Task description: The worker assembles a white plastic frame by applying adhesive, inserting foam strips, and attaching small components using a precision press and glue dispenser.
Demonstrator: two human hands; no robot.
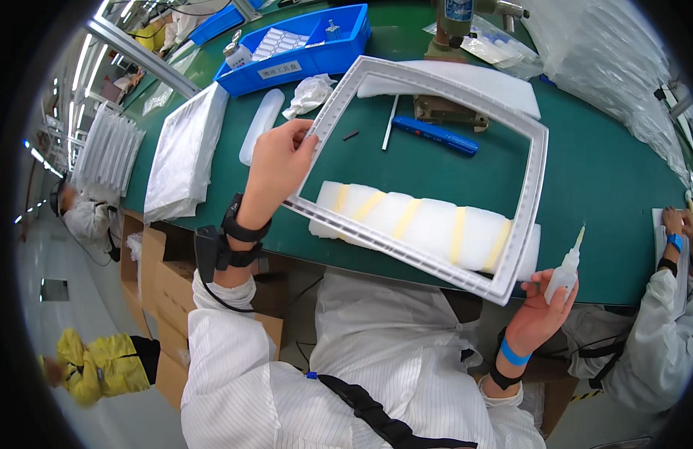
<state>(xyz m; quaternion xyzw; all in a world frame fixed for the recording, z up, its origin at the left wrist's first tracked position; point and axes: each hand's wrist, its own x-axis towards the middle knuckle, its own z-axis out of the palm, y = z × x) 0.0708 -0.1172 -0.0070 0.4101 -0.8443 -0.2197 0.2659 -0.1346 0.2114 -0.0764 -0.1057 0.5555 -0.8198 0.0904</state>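
Observation:
My left hand [281, 166] pinches the left side of a white rectangular plastic frame [537, 172], which is tilted over the green bench. In my right hand [539, 313] is a small translucent dropper bottle [562, 278], its thin nozzle pointing up, just off the frame's near right corner. Through the frame's opening I see a white foam block [395, 217] wrapped with yellow tape, lying along the bench's near edge. A blue marker pen [435, 135], a thin white stick [390, 123] and a small dark piece [350, 135] also show there.
A blue tray [294, 52] with a bottle and small parts stands at the back. Left lie a crumpled tissue [310, 96], a clear oblong piece [262, 126] and a wrapped white stack [185, 153]. Plastic bags [608, 82] cover the back right. A co-worker's hands [679, 223] are at far right.

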